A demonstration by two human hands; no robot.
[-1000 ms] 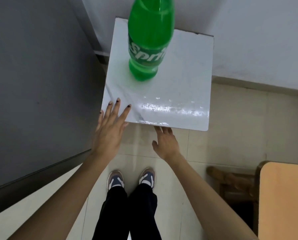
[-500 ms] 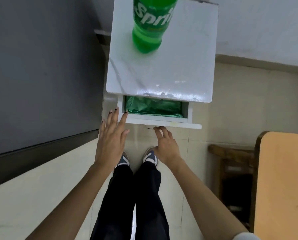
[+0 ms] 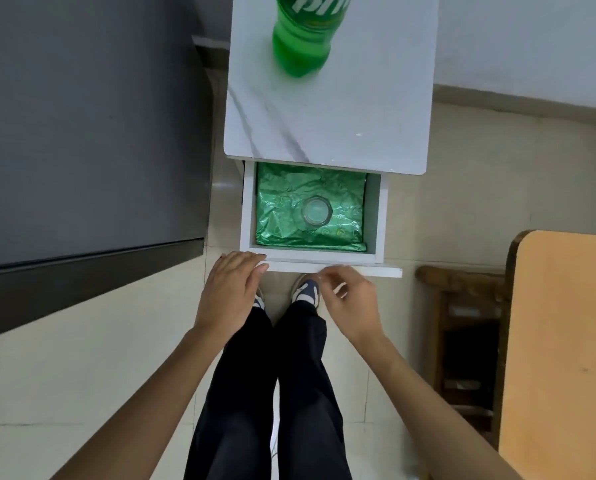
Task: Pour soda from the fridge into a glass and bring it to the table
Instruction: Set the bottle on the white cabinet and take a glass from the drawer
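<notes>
Your left hand (image 3: 232, 289), fingers together, rests at the open drawer (image 3: 327, 267) front; right hand (image 3: 350, 299) loosely curled, empty. Clear glass (image 3: 316, 211) sits inside; Sprite bottle (image 3: 305, 32) on top.

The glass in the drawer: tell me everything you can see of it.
The glass is small, clear and colourless, seen from straight above as a round rim. It stands upright and looks empty, near the middle of the open white drawer, resting on a crinkled shiny green liner. Neither hand touches it; the left hand and right hand are at the drawer's front edge.
</notes>
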